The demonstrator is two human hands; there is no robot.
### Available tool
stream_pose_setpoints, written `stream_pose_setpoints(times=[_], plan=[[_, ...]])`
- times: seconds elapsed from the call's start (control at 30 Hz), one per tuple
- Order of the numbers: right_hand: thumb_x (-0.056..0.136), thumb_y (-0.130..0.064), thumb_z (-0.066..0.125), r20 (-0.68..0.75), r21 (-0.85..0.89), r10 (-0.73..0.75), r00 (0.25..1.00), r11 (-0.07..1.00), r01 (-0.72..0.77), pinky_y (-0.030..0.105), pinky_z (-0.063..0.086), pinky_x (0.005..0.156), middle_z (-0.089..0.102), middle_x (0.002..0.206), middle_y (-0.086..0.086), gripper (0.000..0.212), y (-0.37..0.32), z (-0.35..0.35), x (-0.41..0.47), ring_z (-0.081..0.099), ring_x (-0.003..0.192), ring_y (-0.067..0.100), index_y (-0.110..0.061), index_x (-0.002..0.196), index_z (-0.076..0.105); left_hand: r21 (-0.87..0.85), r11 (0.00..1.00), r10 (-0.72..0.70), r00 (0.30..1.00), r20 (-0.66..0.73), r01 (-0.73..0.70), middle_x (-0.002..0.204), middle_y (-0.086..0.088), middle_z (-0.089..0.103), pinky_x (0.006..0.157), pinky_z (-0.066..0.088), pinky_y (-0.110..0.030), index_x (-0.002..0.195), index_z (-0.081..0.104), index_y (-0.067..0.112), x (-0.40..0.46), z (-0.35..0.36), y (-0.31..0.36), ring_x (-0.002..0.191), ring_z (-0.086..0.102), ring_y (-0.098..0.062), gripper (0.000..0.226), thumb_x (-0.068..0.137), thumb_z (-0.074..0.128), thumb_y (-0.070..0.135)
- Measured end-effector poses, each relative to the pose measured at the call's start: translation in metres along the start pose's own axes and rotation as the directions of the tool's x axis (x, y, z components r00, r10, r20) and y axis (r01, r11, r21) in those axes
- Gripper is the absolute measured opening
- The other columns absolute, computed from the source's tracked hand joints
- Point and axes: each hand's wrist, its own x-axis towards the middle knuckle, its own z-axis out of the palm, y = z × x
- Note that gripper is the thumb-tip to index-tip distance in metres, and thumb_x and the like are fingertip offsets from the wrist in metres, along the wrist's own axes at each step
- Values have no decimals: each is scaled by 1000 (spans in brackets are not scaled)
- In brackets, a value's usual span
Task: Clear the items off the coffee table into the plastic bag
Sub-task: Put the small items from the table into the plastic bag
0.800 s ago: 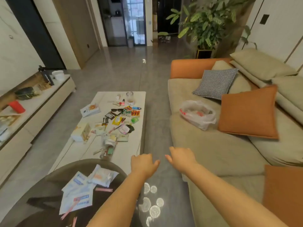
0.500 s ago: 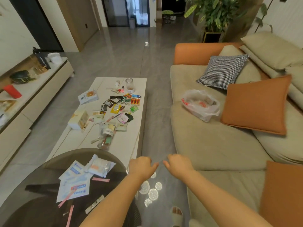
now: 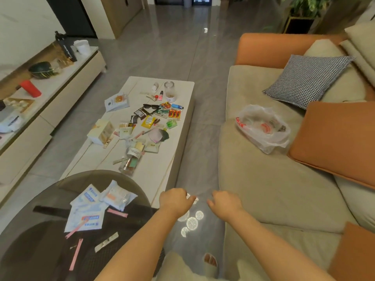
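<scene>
Low white TV console (image 3: 60, 86), far left of the long white rectangular worktop (image 3: 162, 169): red cylinder, dark bowl.

Round smoked-glass side table (image 3: 30, 230), at the worktop's near end: white sachets, pink strips.

Worktop: still littered mid-length with packets, a cream carton (image 3: 100, 131), a toppled clear jar (image 3: 130, 159), black sunglasses (image 3: 151, 107).

Left hand (image 3: 174, 201), off the worktop's near right corner: fingers loosely curled, holding nothing.

Right hand (image 3: 224, 203), beside it: likewise.

Crumpled clear plastic bag with red print (image 3: 261, 128), right of the worktop on the beige sofa (image 3: 263, 179).

Change: view has dipped and closed in; nothing cleared yet.
</scene>
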Motion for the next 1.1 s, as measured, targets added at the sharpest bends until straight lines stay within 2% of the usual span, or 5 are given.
stream_pose_setpoints(times=[0.23, 0.5, 0.73, 0.87, 1.1], plan=[[96, -34, 39, 20, -30, 17, 1000, 999, -17, 33, 45, 90, 61, 123, 10, 36, 7, -12, 30, 58, 114, 29, -12, 117, 56, -8, 1000, 20, 996, 85, -19, 111, -3, 67, 82, 43, -32, 111, 62, 17, 38, -10, -2, 103, 61, -23, 52, 95, 33, 57], [95, -34, 38, 38, -46, 81, 996, 996, -79, 32, 46, 89, 63, 122, 11, 37, -5, -43, 91, 59, 112, 29, -11, 117, 57, -9, 992, 122, 989, 78, -122, 107, -2, 68, 82, 48, -32, 110, 65, 18, 109, -48, -26, 99, 63, -22, 49, 94, 37, 55], [95, -39, 39, 59, -1, 79, 995, 997, -79, 34, 47, 89, 60, 124, 12, 42, -21, -60, 144, 58, 114, 31, -14, 127, 49, -9, 996, 91, 989, 121, -90, 103, -3, 68, 81, 47, -32, 102, 65, 15, 162, -74, -48, 97, 63, -22, 49, 94, 39, 55], [95, -40, 40, 69, -7, 63, 996, 998, -63, 36, 46, 89, 61, 124, 12, 41, -18, -70, 168, 58, 113, 31, -13, 125, 48, 3, 997, 78, 988, 135, -79, 104, -4, 68, 80, 44, -31, 99, 65, 14, 186, -87, -45, 98, 62, -23, 48, 94, 38, 53], [95, -38, 41, 114, -19, 15, 993, 1000, -13, 34, 45, 91, 58, 127, 11, 40, 12, -104, 235, 56, 116, 30, -13, 124, 51, -39, 999, 6, 990, 140, 0, 111, -3, 67, 83, 44, -31, 108, 65, 17, 243, -108, -21, 103, 62, -24, 49, 94, 38, 55]])
